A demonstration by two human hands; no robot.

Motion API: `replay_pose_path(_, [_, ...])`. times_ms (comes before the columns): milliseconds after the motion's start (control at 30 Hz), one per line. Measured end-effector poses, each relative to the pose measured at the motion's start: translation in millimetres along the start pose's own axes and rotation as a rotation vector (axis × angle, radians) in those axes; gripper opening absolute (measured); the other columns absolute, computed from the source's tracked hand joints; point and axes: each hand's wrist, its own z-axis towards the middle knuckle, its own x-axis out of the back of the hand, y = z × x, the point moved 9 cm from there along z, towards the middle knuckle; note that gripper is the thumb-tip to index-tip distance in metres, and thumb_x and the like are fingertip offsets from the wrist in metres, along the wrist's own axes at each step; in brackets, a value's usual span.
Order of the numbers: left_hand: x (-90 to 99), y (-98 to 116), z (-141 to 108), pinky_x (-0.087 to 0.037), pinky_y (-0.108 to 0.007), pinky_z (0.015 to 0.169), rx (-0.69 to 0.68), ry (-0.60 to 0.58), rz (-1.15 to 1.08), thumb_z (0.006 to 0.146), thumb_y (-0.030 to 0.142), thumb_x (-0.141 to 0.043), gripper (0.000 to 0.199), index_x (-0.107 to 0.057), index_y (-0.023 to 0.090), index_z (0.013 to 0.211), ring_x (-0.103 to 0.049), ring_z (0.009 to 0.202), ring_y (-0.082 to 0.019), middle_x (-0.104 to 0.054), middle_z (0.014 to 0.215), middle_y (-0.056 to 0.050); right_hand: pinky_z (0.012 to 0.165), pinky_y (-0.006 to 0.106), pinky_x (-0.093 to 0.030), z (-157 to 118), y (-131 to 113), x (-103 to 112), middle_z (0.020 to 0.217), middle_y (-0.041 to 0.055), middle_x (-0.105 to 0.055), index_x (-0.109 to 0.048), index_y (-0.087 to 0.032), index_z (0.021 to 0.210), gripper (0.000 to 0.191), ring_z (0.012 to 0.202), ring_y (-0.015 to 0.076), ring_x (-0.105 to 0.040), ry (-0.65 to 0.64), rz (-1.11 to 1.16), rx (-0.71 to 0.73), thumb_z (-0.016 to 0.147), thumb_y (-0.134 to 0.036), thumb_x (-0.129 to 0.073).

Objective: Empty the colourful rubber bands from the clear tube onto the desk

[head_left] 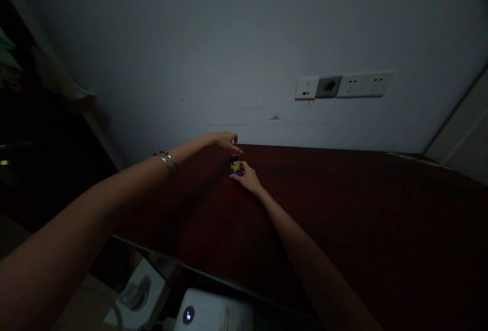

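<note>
Right grip is closed around the lower body of a small colourful container; left grip arches its fingers over the top, and I cannot tell from my post whether it pinches anything. Largest in my view is the pale wall, dimly lit and scuffed low down. Against it runs the dark red desk, with a straight back edge and a slanting front edge. My widest room for moving is to the right, out toward a pale panel; behind the container the wall comes near. Below the front edge I see a white appliance with a lit round display. Socket row sits on the wall, up and right of both grips, well apart. Bracelets circle the left arm. Smallest, the container is upright near the desk's back edge, black, yellow and blue; fingers partly hide its base.
</note>
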Motion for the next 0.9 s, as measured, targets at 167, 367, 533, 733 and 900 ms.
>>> replay_pose_path(167, [-2.1, 17.7, 0.1, -0.038, -0.022, 0.072, -0.203, -0.048, -0.156, 0.063, 0.041, -0.061, 0.061, -0.053, 0.015, 0.118, -0.054, 0.084, -0.015, -0.062, 0.105, -0.009, 0.073, 0.031, -0.046, -0.1, 0.9, -0.1, 0.092, 0.0037, -0.062, -0.05, -0.019, 0.102, 0.048, 0.076, 0.0158, -0.058, -0.006, 0.004, -0.004, 0.062, -0.038, -0.068])
replay_pose_path(367, [-14.3, 8.2, -1.9, -0.039, -0.022, 0.067, -0.226, -0.205, -0.202, 0.057, 0.023, -0.061, 0.049, -0.062, 0.018, 0.106, -0.053, 0.072, -0.012, -0.066, 0.088, -0.002, 0.073, 0.032, -0.047, -0.1, 2.1, 0.3, 0.09, 0.0029, -0.062, -0.05, -0.02, 0.104, 0.049, 0.075, 0.0155, -0.058, -0.005, 0.01, -0.005, 0.061, -0.037, -0.068])
replay_pose_path(533, [-15.4, 0.2, -5.6, -0.04, -0.023, 0.065, -0.124, -0.197, -0.176, 0.056, 0.022, -0.059, 0.051, -0.061, 0.013, 0.107, -0.052, 0.069, -0.012, -0.066, 0.087, -0.006, 0.072, 0.032, -0.047, 0.0, 5.7, 0.4, 0.089, 0.0024, -0.061, -0.05, -0.021, 0.103, 0.049, 0.075, 0.0158, -0.058, -0.002, -0.002, -0.022, 0.06, -0.037, -0.068])
replay_pose_path(733, [-10.0, 0.8, -9.2, -0.04, -0.026, 0.063, -0.038, -0.176, -0.152, 0.06, 0.031, -0.058, 0.049, -0.063, 0.009, 0.103, -0.052, 0.064, -0.014, -0.064, 0.074, -0.007, 0.071, 0.031, -0.047, -1.8, 1.6, 1.0, 0.089, 0.0038, -0.061, -0.05, -0.019, 0.103, 0.049, 0.074, 0.0159, -0.058, -0.005, 0.005, -0.012, 0.061, -0.037, -0.068])
replay_pose_path(900, [6.6, -7.6, -6.1, -0.04, -0.027, 0.06, -0.069, -0.116, -0.26, 0.065, 0.042, -0.057, 0.046, -0.066, 0.011, 0.097, -0.051, 0.061, -0.013, -0.062, 0.071, -0.008, 0.071, 0.031, -0.047, -3.1, 0.7, 1.7, 0.091, 0.0038, -0.06, -0.05, -0.019, 0.103, 0.048, 0.075, 0.0158, -0.057, 0.001, 0.003, -0.018, 0.062, -0.037, -0.068])
